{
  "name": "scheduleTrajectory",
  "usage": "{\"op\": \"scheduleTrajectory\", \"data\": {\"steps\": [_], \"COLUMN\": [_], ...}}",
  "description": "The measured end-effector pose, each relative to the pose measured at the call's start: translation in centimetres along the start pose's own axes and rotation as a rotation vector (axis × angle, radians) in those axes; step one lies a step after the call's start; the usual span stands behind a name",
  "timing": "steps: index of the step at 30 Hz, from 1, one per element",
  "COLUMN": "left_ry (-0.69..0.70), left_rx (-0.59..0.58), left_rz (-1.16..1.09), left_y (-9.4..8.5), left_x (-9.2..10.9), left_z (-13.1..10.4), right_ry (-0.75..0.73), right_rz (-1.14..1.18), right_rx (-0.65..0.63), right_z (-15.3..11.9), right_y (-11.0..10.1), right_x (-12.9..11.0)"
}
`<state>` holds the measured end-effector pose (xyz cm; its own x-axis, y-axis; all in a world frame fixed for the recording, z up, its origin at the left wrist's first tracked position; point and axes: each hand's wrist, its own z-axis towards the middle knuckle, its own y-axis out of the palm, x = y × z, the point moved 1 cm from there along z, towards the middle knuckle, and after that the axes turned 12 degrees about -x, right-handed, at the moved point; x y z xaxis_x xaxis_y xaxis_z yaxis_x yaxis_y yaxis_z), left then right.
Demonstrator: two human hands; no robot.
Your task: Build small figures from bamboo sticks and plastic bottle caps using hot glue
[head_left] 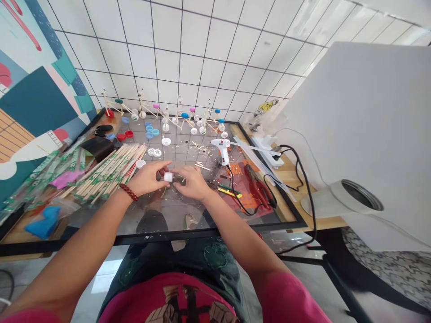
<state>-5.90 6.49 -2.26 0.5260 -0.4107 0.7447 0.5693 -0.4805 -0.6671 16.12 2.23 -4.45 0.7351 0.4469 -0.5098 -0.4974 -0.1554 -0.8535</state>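
My left hand [148, 178], with a beaded bracelet at the wrist, pinches a white bottle cap [168, 177] between thumb and fingers, low over the dark glassy tabletop. From the other side, my right hand [193, 183] has its curled index finger and thumb against the same cap. Whether it is one cap or two pressed together, I cannot tell. More white caps [155, 152] lie just beyond my left hand, and a single one [166, 141] farther back. Thin wooden sticks [203, 166] lie past my right hand.
A white glue gun [222, 150] stands right of centre, its cord trailing past a utility knife [229, 192] and red pliers [257, 186]. Wrapped chopsticks [111, 172] are heaped at left. Small stick-and-cap models [182, 116] line the back. A power strip [269, 152] sits at right.
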Motion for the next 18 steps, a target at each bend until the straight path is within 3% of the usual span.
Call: {"op": "scheduleTrajectory", "data": {"steps": [5, 18], "left_ry": [0.031, -0.018], "left_rx": [-0.119, -0.203], "left_rz": [-0.091, -0.092], "left_y": [-1.1, -2.0], "left_x": [-0.5, -0.6], "left_z": [-0.3, -0.7], "right_ry": [0.033, 0.001], "right_rz": [-0.011, -0.001], "right_rx": [-0.003, -0.001], "right_z": [-0.2, -0.7], "right_y": [-0.3, -0.4], "right_x": [0.3, 0.2]}}
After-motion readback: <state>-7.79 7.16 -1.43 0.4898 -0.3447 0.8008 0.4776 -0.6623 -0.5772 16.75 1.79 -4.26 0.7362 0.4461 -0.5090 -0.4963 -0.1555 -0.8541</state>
